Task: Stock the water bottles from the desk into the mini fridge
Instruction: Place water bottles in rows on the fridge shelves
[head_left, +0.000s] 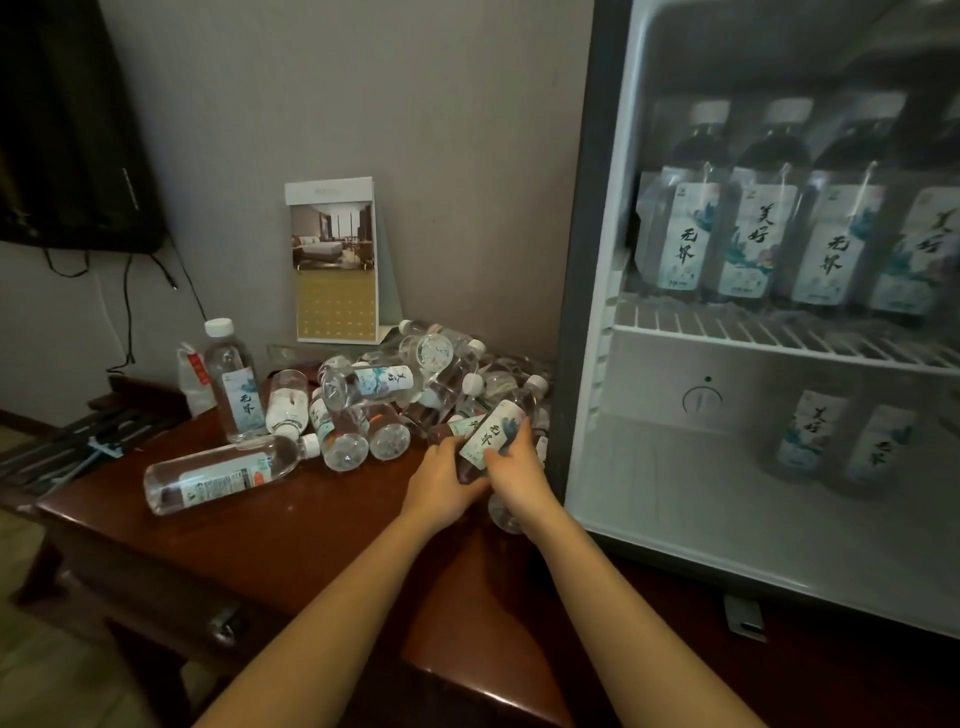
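Several clear water bottles (374, 400) with white caps lie piled on the dark red wooden desk (291, 540). One bottle (231, 382) stands upright at the left and another (223, 475) lies on its side in front. My left hand (441, 480) and my right hand (511, 478) both grip a tilted labelled bottle (498, 426) at the pile's right edge. A second bottle (503, 512) shows under my right hand. The mini fridge (587, 312) stands open at the right, with several bottles (753, 239) on its wire shelf and two (847, 441) on its floor.
A standing calendar card (336, 265) leans against the wall behind the pile. A small plastic packet (193, 382) sits left of the upright bottle. A dark TV (67, 124) hangs at the upper left with cables below. A rack (78, 441) lies left of the desk.
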